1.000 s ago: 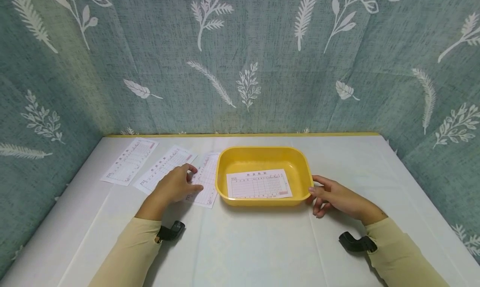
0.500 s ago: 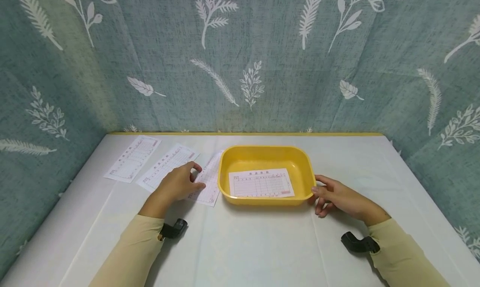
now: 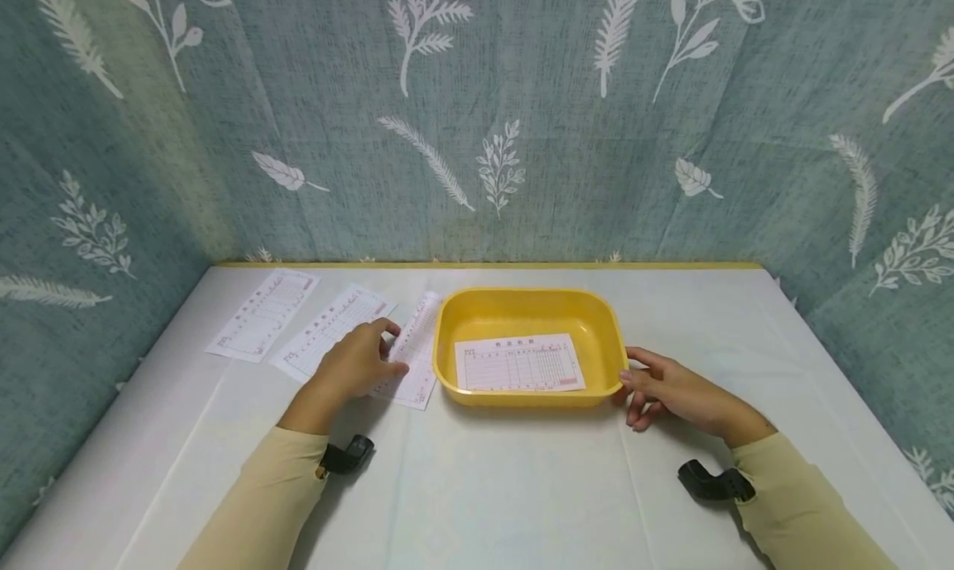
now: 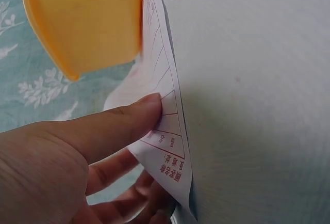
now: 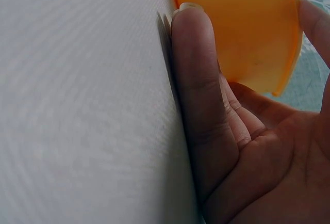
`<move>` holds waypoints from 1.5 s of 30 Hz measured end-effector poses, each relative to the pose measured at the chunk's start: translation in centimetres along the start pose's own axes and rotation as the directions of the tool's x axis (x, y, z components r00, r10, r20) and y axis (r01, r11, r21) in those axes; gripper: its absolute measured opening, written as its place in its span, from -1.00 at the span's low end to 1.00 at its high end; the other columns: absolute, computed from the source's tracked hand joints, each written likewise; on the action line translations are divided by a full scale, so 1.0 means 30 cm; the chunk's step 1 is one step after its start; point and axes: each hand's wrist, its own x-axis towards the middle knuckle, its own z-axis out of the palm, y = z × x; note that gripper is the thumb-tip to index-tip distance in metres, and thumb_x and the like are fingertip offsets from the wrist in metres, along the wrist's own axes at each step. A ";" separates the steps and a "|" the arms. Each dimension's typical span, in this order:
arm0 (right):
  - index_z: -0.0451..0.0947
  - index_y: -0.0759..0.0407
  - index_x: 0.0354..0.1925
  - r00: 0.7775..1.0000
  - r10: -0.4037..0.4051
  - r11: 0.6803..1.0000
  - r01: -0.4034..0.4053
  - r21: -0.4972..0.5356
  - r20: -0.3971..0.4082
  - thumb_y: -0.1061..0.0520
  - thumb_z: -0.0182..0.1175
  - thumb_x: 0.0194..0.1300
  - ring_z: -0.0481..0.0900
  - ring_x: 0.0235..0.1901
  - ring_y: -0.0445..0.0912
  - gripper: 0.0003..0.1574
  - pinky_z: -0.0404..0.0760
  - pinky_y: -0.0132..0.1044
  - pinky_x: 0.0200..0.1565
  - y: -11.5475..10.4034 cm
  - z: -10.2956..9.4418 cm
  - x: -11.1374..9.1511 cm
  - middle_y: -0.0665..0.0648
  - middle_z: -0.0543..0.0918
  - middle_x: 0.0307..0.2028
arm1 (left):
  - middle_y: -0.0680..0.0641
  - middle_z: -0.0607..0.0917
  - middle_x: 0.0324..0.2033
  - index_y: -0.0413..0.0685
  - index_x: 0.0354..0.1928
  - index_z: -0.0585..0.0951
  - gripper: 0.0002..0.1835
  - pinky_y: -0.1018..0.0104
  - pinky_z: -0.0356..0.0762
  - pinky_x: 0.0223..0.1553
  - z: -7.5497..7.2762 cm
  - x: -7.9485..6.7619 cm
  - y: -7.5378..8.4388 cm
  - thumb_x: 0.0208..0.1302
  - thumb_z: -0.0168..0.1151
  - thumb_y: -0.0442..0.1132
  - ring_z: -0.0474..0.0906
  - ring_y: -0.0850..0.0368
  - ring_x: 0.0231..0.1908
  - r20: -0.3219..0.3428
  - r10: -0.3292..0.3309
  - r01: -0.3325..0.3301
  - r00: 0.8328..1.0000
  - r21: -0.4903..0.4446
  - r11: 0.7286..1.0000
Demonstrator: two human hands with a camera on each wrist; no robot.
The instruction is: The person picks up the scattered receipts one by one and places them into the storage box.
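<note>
Beside the tray's left end lies a printed receipt slip (image 3: 419, 338), its left edge curled up off the table. My left hand (image 3: 356, 359) pinches that edge; in the left wrist view, the thumb (image 4: 147, 111) presses on the printed face and the other fingers are behind the paper. A yellow plastic tray (image 3: 531, 398) holds another receipt slip (image 3: 520, 363) lying flat inside. My right hand (image 3: 674, 392) rests against the tray's right end, thumb at the rim and one finger (image 5: 196, 53) straight along the table beside the wall.
Two more receipt slips lie to the left, a nearer one (image 3: 328, 326) partly behind my left hand and a farther one (image 3: 262, 315) at the table's far left. The white-covered table (image 3: 514, 487) ends against a leafy fabric wall (image 3: 484, 123).
The slip under my left hand has bent upward along its left edge and now curls toward the tray. The right hand and tray stay in place; the head view has shifted slightly.
</note>
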 end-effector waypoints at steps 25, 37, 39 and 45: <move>-0.13 0.14 0.39 1.000 -0.012 1.000 0.012 -0.006 0.019 -0.07 -0.07 0.40 0.63 -0.40 0.06 -0.23 0.62 -0.07 -0.27 -0.006 0.003 -0.004 0.31 0.56 -0.14 | -0.09 0.61 -0.24 0.05 0.22 0.33 -0.52 0.32 0.35 -0.55 -0.004 -0.009 0.005 0.25 0.12 -0.25 0.47 0.10 -0.47 -0.039 -0.013 0.012 0.999 -0.028 1.000; -0.14 0.14 0.39 1.000 -0.012 1.000 0.012 0.007 0.027 -0.08 -0.08 0.40 0.63 -0.40 0.05 -0.22 0.62 -0.05 -0.27 -0.004 0.004 -0.001 0.30 0.56 -0.15 | -0.07 0.59 -0.30 -0.01 0.15 0.44 -0.60 0.33 0.33 -0.59 -0.010 -0.007 0.007 0.26 0.09 -0.27 0.44 0.11 -0.50 -0.147 0.029 -0.034 0.989 -0.032 0.999; -0.13 0.11 0.39 1.000 -0.008 1.000 0.008 0.003 0.014 -0.08 -0.07 0.39 0.64 -0.39 0.06 -0.23 0.62 -0.05 -0.28 -0.007 0.004 -0.002 0.30 0.56 -0.15 | -0.08 0.59 -0.29 0.00 0.14 0.45 -0.62 0.32 0.32 -0.58 -0.012 -0.005 0.008 0.26 0.08 -0.27 0.44 0.10 -0.48 -0.172 0.033 -0.038 0.985 -0.026 0.999; -0.13 0.15 0.39 1.000 -0.012 1.000 0.012 -0.011 0.012 -0.08 -0.07 0.39 0.63 -0.40 0.05 -0.22 0.63 -0.07 -0.28 -0.010 0.003 0.000 0.31 0.56 -0.16 | -0.10 0.60 -0.22 0.03 0.15 0.44 -0.62 0.29 0.35 -0.48 -0.015 -0.001 0.010 0.27 0.06 -0.28 0.48 0.07 -0.36 -0.201 0.032 -0.037 0.979 -0.019 0.999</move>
